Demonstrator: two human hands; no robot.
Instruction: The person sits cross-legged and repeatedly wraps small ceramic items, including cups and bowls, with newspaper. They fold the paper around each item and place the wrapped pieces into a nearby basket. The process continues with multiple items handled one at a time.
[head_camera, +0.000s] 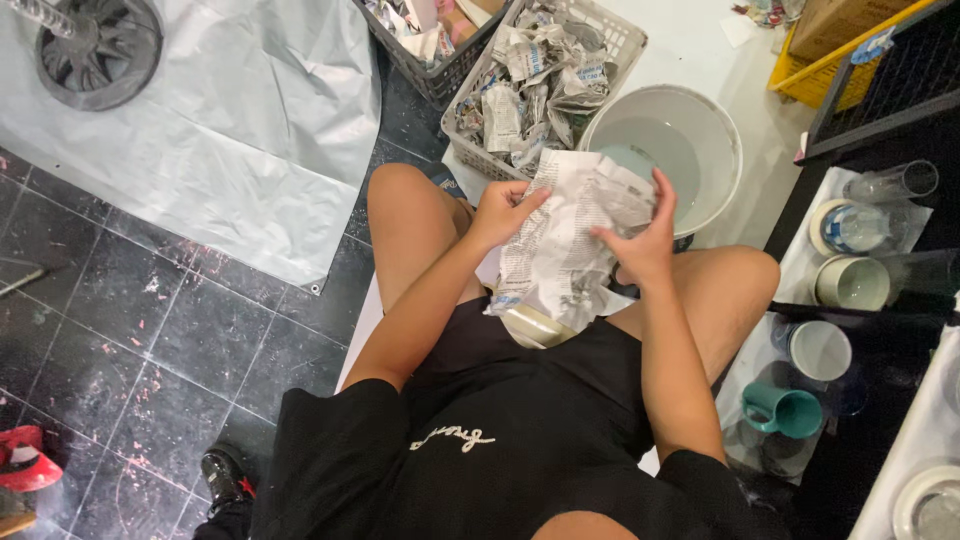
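Crumpled newspaper sheet (570, 235) pinched in left hand (497, 212) grip and right hand (640, 245) grip, above lap, near white bucket (700, 130).

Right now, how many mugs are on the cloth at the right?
3: a cream mug farthest, a white mug in the middle, a teal mug nearest. Others may be hidden behind the dark shelf.

bucket (700, 130) + basket (600, 30) block ahead, mugs (800, 410) crowd right, floor (150, 330) open left
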